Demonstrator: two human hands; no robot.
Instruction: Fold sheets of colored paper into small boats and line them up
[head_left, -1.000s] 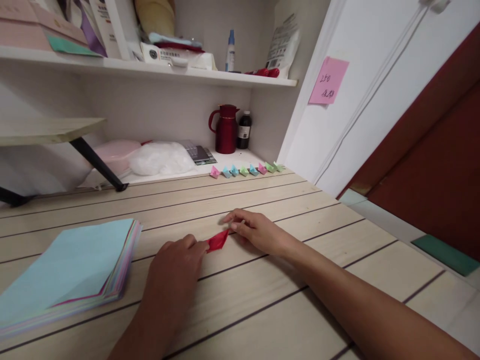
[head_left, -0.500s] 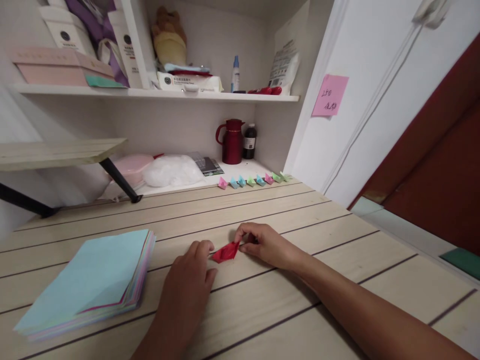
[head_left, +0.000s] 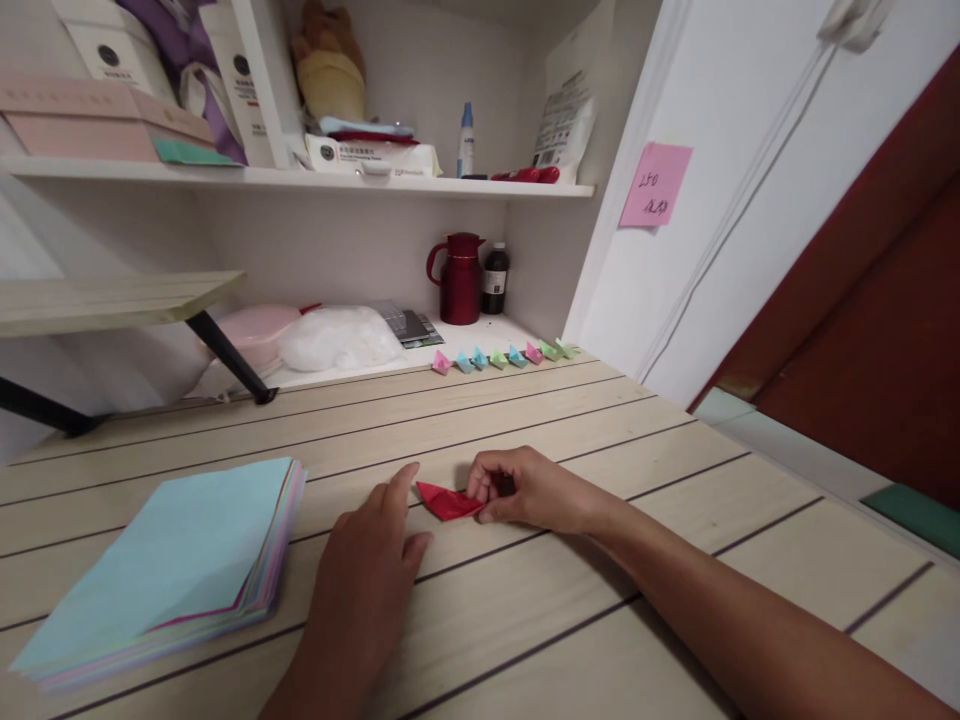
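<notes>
A small folded red paper boat [head_left: 444, 501] rests on the wood-striped tabletop [head_left: 517, 630] between my hands. My right hand [head_left: 517, 490] pinches its right end, with thumb and fingers closed on the paper and covering that tip. Just left of the boat is my left hand [head_left: 375, 545], thumb and forefinger apart, holding nothing. The boat's pointed left end lies close to my left fingertips. Farther back, a row of several small paper boats [head_left: 499, 359] in pink, blue and green lines the table's rear edge.
To the left lies a thick stack of coloured paper [head_left: 172, 560], light blue on top. A raised wooden shelf [head_left: 120, 300] on black legs stands behind it. In the white cabinet are a dark red jug [head_left: 460, 280], a dark bottle [head_left: 495, 280] and a white plastic bag [head_left: 341, 340].
My right fingers have shifted their hold farther over the boat's right end, and the boat has turned slightly. The left forefinger has straightened and lifted away from it.
</notes>
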